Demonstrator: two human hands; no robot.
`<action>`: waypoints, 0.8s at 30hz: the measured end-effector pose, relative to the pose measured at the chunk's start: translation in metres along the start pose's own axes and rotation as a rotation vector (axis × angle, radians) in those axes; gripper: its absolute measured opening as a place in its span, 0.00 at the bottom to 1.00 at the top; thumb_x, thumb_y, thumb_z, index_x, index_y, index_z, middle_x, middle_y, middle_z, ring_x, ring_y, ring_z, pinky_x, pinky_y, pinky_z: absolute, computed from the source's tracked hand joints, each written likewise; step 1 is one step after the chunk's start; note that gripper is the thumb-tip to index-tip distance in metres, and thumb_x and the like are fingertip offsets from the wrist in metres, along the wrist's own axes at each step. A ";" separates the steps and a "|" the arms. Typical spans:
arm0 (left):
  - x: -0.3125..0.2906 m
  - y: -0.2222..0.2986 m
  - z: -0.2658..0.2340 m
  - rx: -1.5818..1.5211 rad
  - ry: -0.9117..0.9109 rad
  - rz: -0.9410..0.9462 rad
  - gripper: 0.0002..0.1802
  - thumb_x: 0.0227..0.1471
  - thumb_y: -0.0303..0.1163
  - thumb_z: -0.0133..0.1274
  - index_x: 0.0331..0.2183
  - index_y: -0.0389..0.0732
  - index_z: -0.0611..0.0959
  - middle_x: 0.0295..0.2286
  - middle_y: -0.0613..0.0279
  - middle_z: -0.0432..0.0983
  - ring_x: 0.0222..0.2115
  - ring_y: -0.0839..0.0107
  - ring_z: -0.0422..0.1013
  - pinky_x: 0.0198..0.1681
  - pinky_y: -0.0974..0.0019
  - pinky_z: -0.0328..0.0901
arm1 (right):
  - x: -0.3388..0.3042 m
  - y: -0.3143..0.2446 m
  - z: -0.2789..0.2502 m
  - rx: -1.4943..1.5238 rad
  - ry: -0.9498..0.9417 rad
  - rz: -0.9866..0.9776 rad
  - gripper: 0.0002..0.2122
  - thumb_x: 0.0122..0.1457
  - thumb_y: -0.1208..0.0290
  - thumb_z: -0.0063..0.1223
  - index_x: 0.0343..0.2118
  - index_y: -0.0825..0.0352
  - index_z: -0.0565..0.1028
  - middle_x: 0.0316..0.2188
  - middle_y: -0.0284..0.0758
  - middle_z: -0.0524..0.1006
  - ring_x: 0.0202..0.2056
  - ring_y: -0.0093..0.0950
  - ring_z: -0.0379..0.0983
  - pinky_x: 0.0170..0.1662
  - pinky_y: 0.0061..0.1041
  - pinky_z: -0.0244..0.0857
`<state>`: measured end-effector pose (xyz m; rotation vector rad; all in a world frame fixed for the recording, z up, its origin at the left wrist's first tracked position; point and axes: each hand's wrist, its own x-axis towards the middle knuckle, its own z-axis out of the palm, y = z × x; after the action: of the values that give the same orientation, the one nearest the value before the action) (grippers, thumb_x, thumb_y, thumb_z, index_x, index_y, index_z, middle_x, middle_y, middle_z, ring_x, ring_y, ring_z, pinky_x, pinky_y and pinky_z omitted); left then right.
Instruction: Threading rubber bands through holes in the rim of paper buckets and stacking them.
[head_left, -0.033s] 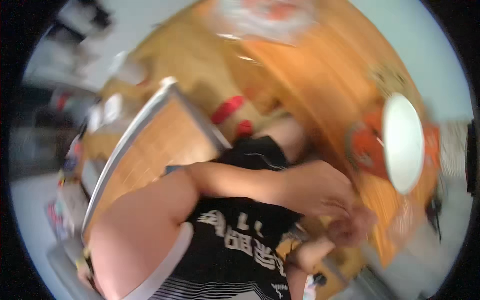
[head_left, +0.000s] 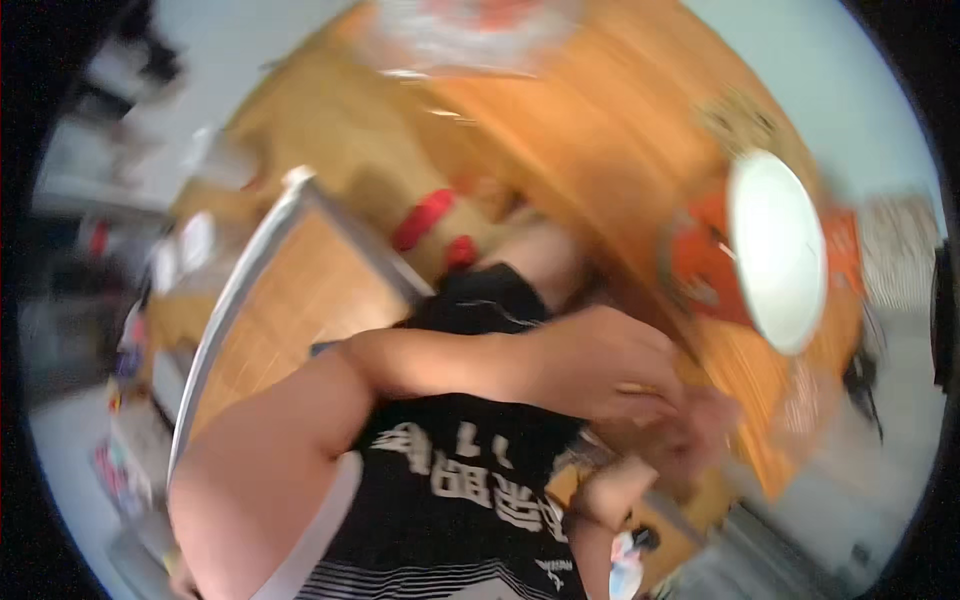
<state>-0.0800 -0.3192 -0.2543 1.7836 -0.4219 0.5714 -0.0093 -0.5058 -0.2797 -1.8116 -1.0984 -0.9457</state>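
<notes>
My two hands meet in front of my body, beside the near edge of the wooden table, and both are blurred. My left hand (head_left: pixel 605 360) reaches across from the left, its fingers bent inward against my right hand (head_left: pixel 692 430). The right forearm rises from below; that hand's fingers are smeared, and I cannot make out anything between the two hands. Nearest to them on the table stands a white oval-looking bowl or dish (head_left: pixel 778 255), apart from both hands. Under and beside it is a red-orange mat or sheet (head_left: pixel 703 262).
The wooden table (head_left: pixel 600 150) fills the upper right. On it lie a clear plastic bag with red contents (head_left: pixel 475 30) and a pale openwork piece (head_left: pixel 738 120). A grey-edged wooden panel (head_left: pixel 300 275) stands at left. Red footwear (head_left: pixel 425 218) shows on the floor.
The whole view has shifted, so the table, bowl and hands sit further left and mostly slightly higher. The hands remain together; no clear change in their hold shows.
</notes>
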 end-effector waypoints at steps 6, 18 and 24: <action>0.003 0.014 0.003 0.295 0.096 0.145 0.13 0.39 0.29 0.70 0.32 0.52 0.88 0.16 0.70 0.69 0.17 0.72 0.70 0.18 0.68 0.62 | 0.037 -0.030 -0.002 0.138 -0.075 0.330 0.16 0.62 0.66 0.51 0.17 0.65 0.73 0.19 0.38 0.77 0.22 0.35 0.74 0.29 0.30 0.64; 0.053 -0.020 -0.007 0.350 0.501 -0.172 0.05 0.45 0.26 0.65 0.29 0.39 0.86 0.22 0.60 0.78 0.20 0.67 0.73 0.24 0.67 0.67 | 0.156 0.028 -0.016 -0.019 -0.294 0.189 0.10 0.64 0.71 0.48 0.30 0.71 0.78 0.30 0.38 0.80 0.34 0.32 0.77 0.42 0.28 0.67; 0.051 -0.017 -0.015 0.404 0.441 -0.185 0.04 0.48 0.28 0.62 0.30 0.41 0.85 0.25 0.60 0.79 0.26 0.61 0.76 0.30 0.63 0.70 | 0.175 0.050 0.002 0.139 -0.736 0.325 0.10 0.64 0.68 0.52 0.41 0.67 0.81 0.36 0.36 0.83 0.38 0.27 0.79 0.42 0.26 0.70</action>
<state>-0.0316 -0.2995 -0.2351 1.9764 0.1747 0.9380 0.0969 -0.4632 -0.1387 -2.1888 -1.1921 0.0149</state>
